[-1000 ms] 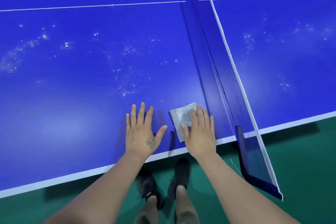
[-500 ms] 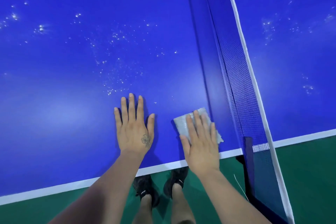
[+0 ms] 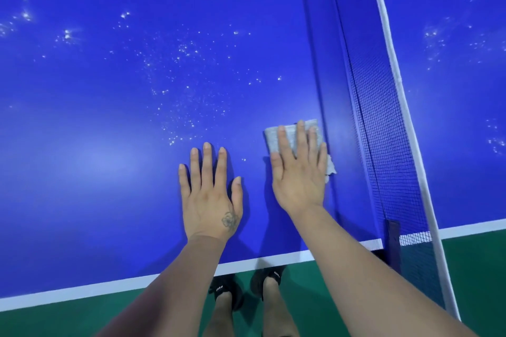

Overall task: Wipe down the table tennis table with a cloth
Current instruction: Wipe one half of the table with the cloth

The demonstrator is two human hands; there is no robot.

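The right hand (image 3: 297, 169) now lies further up the glossy blue table tennis table (image 3: 109, 172) than it did half a second ago, when its wrist sat near the white edge line (image 3: 273, 257). It has pushed the small folded grey cloth (image 3: 290, 139) away from the edge towards twelve o'clock, alongside the dark blue mesh net (image 3: 383, 107). That reads as one wiping stroke under way up the strip beside the net.

The fingers of the right hand are straight and held together, pressing flat on the cloth rather than curling round it. The left hand (image 3: 209, 194) rests at nine o'clock of the right, palm down, with its fingers straight and slightly spread on bare table, holding nothing.

The cloth lies under the right fingers, just beside the foot of the net. Its visible outline is a rough rectangle with its long axis running roughly from eleven to five o'clock, and a frayed corner sticks out at four o'clock of the palm.

White specks (image 3: 186, 85), probably droplets or dust, are scattered from ten to twelve o'clock of the hands, so by my judgement most of this half remains unwiped.
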